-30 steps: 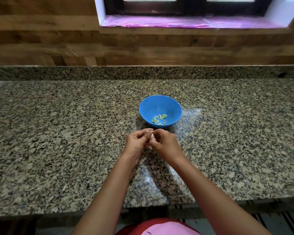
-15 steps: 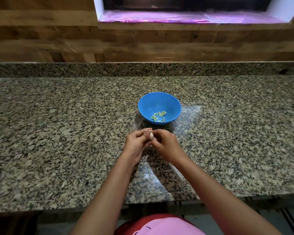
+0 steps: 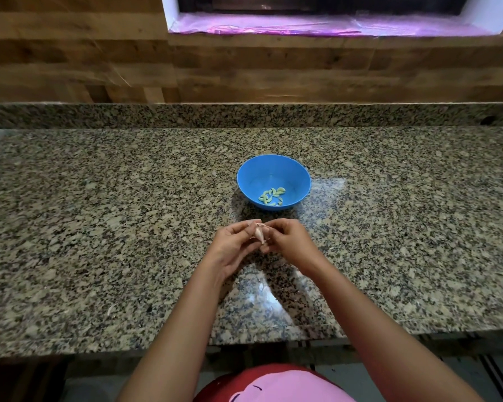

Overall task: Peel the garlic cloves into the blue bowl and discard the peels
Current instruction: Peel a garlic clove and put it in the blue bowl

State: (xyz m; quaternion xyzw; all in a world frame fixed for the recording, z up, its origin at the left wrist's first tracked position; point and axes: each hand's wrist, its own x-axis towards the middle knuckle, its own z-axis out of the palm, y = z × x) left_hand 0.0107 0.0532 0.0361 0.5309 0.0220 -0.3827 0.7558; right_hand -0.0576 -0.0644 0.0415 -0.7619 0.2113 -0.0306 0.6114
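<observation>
Both hands are meeting over the middle of the granite countertop (image 3: 99,227), just on the near side of the blue bowl (image 3: 244,181). The left hand (image 3: 233,249) is showing its palm and curling its fingers round a garlic clove (image 3: 259,234), holding it nearly upright with the pale pointed end aiming down toward the person. The right hand (image 3: 291,244) is facing it from the other side, knuckles up, its fingertips (image 3: 275,227) pinching the top of that same clove, where a flap of papery skin is standing away from it. So both grips are narrow and both are on the one clove, which is hanging in the air above the stone, apart from the bowl. Whether the right thumb is tugging the skin or only pressing on it is hard to say, since the fingers are covering it.

The bowl is sitting upright on the counter beyond the hands. A small heap of peeled cloves (image 3: 272,195) is lying in its bottom, toward the near wall, looking greenish against the blue. Behind the counter a low granite upstand is running along under a wall of wooden planks (image 3: 70,68), and a shiny purple sheet (image 3: 302,26) is covering the window sill above. At the bottom edge a pink and red garment (image 3: 276,384) is showing between the forearms.
</observation>
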